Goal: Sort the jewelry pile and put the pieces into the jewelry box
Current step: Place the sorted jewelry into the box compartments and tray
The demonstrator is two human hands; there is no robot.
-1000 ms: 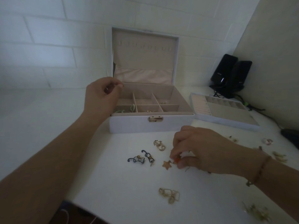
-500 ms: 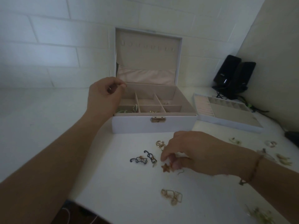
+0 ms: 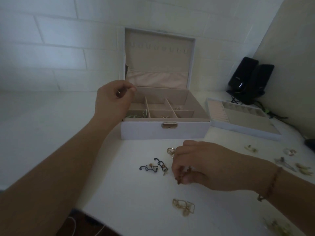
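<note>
Orange star earring [image 3: 181, 176] sits pinched in the right hand [image 3: 201, 165] on the white table [image 3: 136, 193], before the open jewelry box [image 3: 165, 129]; the left hand [image 3: 113, 103], at the box's left rim, pinches something small I cannot identify.

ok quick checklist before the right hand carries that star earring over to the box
1. Jewelry box lid open: ok, lid stands upright.
2. Right hand grip on the orange star earring: ok, fingertips pinch it.
3. Earring clear of the dark blue earrings and gold hoops: cannot tell, the hand hides the gap.
4. Left hand out of the way: not ok, it hovers over the box's left compartments, pinching something small.
5. Free compartment: ok, middle back cell looks bare.
6. Tray beside the box, apart: ok.
</note>
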